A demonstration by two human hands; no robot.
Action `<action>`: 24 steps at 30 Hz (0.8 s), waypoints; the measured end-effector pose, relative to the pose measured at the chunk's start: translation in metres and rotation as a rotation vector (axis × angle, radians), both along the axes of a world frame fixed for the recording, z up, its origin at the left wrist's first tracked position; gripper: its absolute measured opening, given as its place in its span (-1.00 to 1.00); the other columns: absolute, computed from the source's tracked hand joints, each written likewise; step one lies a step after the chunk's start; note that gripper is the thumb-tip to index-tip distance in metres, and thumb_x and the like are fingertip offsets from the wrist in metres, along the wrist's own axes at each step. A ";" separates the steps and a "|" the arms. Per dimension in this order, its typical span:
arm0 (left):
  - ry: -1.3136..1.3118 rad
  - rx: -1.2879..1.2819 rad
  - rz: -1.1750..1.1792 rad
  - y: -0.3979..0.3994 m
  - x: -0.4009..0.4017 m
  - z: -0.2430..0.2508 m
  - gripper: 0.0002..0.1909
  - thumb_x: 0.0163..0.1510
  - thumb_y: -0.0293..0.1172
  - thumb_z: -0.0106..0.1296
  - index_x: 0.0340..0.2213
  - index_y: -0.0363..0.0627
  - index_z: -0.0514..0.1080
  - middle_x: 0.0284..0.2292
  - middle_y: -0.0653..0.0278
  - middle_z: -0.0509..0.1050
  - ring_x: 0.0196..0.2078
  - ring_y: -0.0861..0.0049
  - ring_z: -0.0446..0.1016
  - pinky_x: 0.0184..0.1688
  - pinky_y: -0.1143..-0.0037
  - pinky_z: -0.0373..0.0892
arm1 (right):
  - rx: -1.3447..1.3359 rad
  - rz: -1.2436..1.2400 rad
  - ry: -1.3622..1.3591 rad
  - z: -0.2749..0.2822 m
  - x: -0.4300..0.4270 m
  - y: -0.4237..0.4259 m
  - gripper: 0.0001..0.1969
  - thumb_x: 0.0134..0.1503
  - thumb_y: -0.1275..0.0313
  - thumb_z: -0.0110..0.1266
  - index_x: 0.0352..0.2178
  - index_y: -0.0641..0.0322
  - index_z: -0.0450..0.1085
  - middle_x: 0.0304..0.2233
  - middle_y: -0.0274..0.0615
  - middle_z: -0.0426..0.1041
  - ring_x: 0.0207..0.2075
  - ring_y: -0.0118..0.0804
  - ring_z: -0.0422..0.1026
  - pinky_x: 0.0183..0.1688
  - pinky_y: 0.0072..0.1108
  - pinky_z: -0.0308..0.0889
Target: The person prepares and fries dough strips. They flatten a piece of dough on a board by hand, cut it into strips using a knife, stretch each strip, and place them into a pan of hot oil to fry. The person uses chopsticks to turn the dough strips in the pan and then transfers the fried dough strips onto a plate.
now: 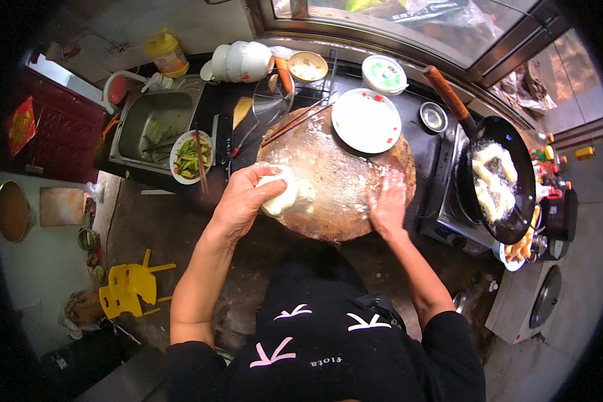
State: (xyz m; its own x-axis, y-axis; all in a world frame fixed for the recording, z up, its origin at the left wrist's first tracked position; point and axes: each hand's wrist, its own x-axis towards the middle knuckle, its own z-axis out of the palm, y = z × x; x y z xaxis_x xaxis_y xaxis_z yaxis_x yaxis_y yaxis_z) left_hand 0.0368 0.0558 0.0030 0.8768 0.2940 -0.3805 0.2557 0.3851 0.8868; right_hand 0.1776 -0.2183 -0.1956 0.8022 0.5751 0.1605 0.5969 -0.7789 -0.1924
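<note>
A lump of white dough is pinched in my left hand over the left edge of a round wooden board. My right hand lies flat with fingers spread on the board's right side, holding nothing. Floury smears cover the wood. A white plate with red flowers rests on the far part of the board, and a pair of wooden chopsticks lies to its left. At the right, pale dough pieces bubble in oil in a black wok on a stove.
Left of the board are a bowl of cooked vegetables with chopsticks and a steel sink. Behind it stand a wire strainer, a yellowish bowl and a lidded tub. The wok's wooden handle points toward the window. Fried dough sticks fill a bowl beyond the stove.
</note>
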 end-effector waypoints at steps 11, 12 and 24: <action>0.135 0.256 0.026 0.012 -0.005 0.032 -0.74 -0.10 -0.52 0.08 -0.29 -0.32 0.40 -0.39 0.27 0.47 -0.41 0.68 0.42 -0.37 0.66 0.34 | -0.267 0.766 -0.010 0.014 -0.061 0.202 -0.27 0.16 -0.01 -0.37 0.17 0.33 -0.19 0.24 -0.05 -0.20 0.28 -0.18 -0.30 0.27 -0.37 -0.34; 0.154 0.279 0.030 0.009 -0.005 0.027 -0.75 -0.08 -0.52 0.06 -0.30 -0.33 0.40 -0.40 0.27 0.47 -0.43 0.67 0.43 -0.38 0.66 0.35 | -0.184 0.873 0.073 0.011 -0.069 0.180 -0.27 0.15 -0.02 -0.38 0.17 0.32 -0.19 0.23 -0.06 -0.19 0.27 -0.18 -0.29 0.27 -0.37 -0.33; 0.148 0.230 -0.394 -0.041 0.062 -0.045 -0.62 0.00 -0.37 0.04 -0.13 -0.27 0.34 -0.21 0.14 0.40 -0.19 0.56 0.37 -0.22 0.60 0.34 | 0.495 0.237 0.541 0.023 -0.016 -0.040 -0.46 0.02 0.56 -0.24 0.11 0.26 0.02 0.09 0.05 0.14 0.14 -0.03 0.11 0.18 -0.40 0.00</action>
